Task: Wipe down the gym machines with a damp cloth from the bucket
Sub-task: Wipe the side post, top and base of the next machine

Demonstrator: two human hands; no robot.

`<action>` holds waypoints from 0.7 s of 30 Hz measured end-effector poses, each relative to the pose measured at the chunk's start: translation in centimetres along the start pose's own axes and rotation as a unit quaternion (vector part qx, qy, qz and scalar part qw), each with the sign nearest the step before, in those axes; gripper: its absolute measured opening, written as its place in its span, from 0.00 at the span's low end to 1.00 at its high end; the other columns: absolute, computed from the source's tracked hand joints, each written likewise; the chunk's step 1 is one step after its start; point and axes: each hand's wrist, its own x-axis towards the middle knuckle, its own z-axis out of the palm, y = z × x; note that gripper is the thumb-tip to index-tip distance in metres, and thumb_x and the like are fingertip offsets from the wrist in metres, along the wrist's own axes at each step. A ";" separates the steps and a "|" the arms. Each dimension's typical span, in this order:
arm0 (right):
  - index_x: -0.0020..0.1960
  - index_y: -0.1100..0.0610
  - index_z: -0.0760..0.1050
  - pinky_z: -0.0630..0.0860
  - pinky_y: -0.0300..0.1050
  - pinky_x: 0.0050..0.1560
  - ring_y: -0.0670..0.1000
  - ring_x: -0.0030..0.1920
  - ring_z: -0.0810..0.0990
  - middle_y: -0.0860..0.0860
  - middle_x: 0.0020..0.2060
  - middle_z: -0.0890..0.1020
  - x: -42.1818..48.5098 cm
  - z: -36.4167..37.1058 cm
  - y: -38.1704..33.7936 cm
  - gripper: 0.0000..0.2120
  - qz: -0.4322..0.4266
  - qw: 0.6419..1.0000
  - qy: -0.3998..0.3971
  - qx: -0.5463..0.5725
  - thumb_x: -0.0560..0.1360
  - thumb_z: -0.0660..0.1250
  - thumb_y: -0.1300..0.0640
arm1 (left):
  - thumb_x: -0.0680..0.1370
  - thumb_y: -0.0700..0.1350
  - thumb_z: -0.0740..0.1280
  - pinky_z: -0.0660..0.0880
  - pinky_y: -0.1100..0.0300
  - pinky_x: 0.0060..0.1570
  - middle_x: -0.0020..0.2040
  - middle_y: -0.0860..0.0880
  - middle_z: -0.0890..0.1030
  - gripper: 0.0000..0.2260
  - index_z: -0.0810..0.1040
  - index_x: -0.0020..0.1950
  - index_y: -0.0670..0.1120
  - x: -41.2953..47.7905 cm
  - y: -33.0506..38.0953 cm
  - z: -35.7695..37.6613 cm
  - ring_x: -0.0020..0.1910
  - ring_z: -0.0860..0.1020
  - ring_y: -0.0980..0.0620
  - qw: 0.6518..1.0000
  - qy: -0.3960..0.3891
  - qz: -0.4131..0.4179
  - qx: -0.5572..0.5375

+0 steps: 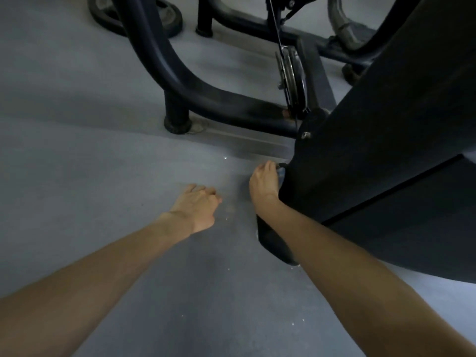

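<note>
A black gym machine [381,140] fills the right side, its dark panel slanting down to a foot on the grey floor. My right hand [264,182] is low against the panel's lower edge, and it holds a bluish cloth [281,173] of which only a small bit shows past the fingers. My left hand [197,206] hovers over the bare floor to the left of the machine, fingers loosely curled, holding nothing. No bucket is in view.
A curved black frame tube [180,73] with a round foot [177,122] stands behind the hands. A cable and pulley [292,76] hang near the machine's base. A weight plate [164,14] lies at the top left. The grey floor [77,150] stretches left.
</note>
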 end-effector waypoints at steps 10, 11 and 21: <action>0.71 0.68 0.61 0.70 0.53 0.62 0.61 0.63 0.71 0.63 0.65 0.68 -1.2 0.6 -2.1 0.21 -0.039 0.999 0.009 -0.005 0.81 0.57 0.59 | 0.77 0.44 0.59 0.50 0.52 0.73 0.69 0.50 0.70 0.19 0.70 0.69 0.49 -0.7 0.5 1.5 0.69 0.66 0.50 0.999 -0.040 -0.026 0.025; 0.72 0.68 0.60 0.70 0.52 0.62 0.61 0.64 0.70 0.63 0.66 0.67 -1.3 0.8 -1.7 0.23 -0.029 0.999 0.018 0.004 0.81 0.58 0.59 | 0.77 0.44 0.60 0.51 0.53 0.73 0.69 0.50 0.70 0.20 0.69 0.69 0.49 -0.9 0.4 1.5 0.70 0.65 0.49 0.999 -0.034 -0.020 0.025; 0.71 0.75 0.55 0.69 0.50 0.63 0.66 0.65 0.70 0.70 0.67 0.65 -4.9 3.8 -4.9 0.22 -0.041 0.997 0.046 -0.053 0.82 0.51 0.62 | 0.76 0.42 0.59 0.51 0.55 0.73 0.71 0.49 0.67 0.23 0.63 0.72 0.47 -2.4 1.5 1.6 0.72 0.62 0.50 0.999 -0.021 -0.025 0.013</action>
